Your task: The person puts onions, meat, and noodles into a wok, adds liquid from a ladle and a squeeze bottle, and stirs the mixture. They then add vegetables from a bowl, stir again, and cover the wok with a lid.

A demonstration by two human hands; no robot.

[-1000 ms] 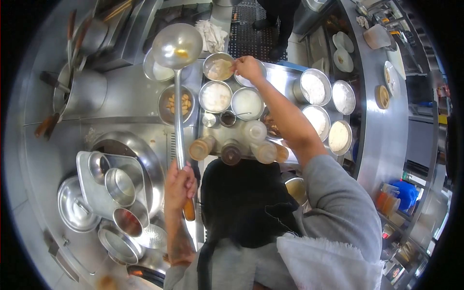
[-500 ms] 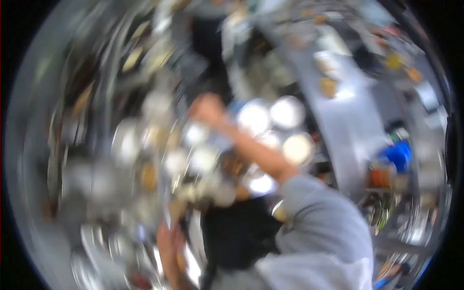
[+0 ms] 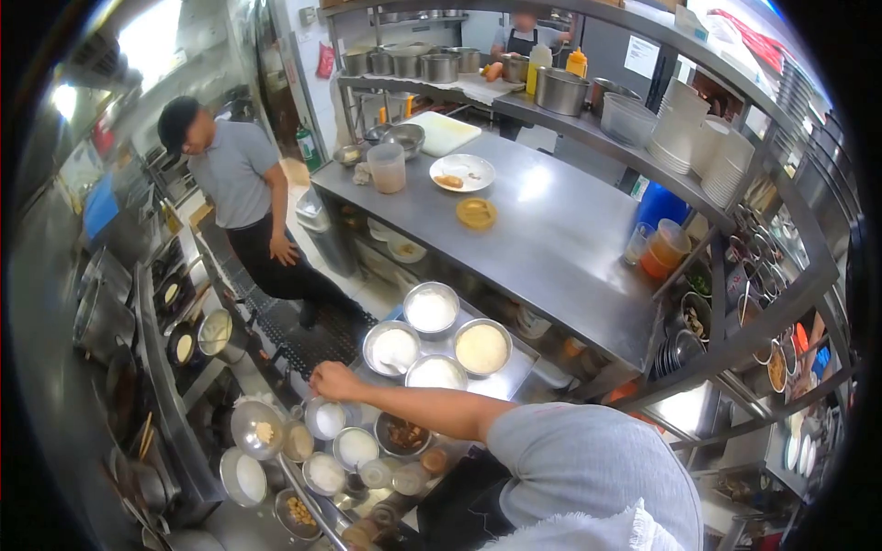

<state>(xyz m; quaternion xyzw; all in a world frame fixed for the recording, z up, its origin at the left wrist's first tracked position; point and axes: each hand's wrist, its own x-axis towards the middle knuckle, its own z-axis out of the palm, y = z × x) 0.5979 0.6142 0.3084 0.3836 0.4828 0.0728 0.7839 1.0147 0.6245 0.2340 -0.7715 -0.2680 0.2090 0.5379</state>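
Reaching over the bowls [image 3: 406, 310] on the tabletop, the right hand [image 3: 335, 380] hovers at their 8 o'clock edge; whether its grip is clenched on a pinch or released I cannot tell; the ladle [image 3: 246, 422], at the hand's 8 o'clock, already carries a little yellowish stuff, so gathering seems partly done; the left hand is out of view.

A commercial restaurant kitchen: a stainless steel prep counter [image 3: 551, 248] fills the centre, stacked white bowls [image 3: 684, 124] sit on shelving at upper right, and metal ingredient bowls [image 3: 432, 308] cluster lower centre.
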